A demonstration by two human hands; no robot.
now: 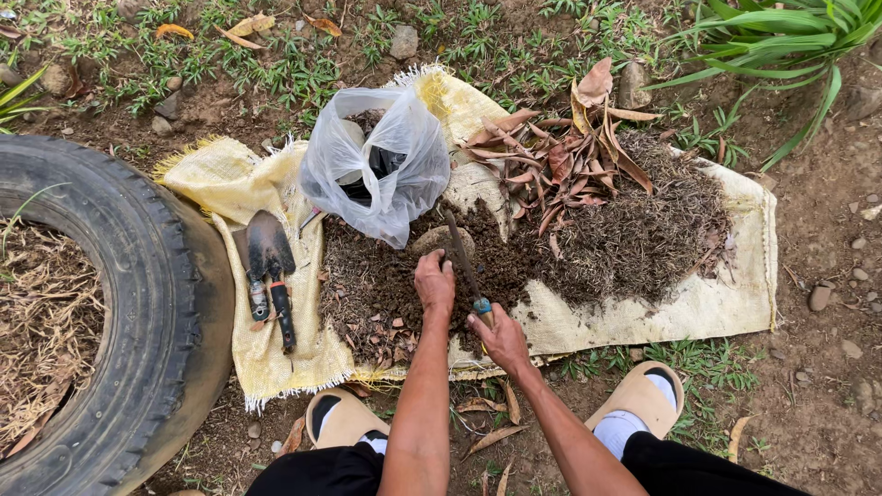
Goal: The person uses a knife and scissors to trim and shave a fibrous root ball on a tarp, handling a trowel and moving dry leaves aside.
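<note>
Both hands worked the soil (pixel 404 276) on the sack (pixel 643 317): your left hand (pixel 435 280) pressed open into it, your right hand (pixel 501 335) gripped the knife (pixel 462 257), which probably needed careful chopping strokes next.

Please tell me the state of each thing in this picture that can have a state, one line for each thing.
Left hand: closed, pressing into the dark soil.
Right hand: shut on a narrow tool, blade pointing away into the soil.
Plastic bag: open at top, dark material inside.
Trowel: lying flat, unheld.
Woven sack: spread flat on the ground.
Dry leaves: heaped together.
Tyre: lying flat, dry grass inside.
</note>
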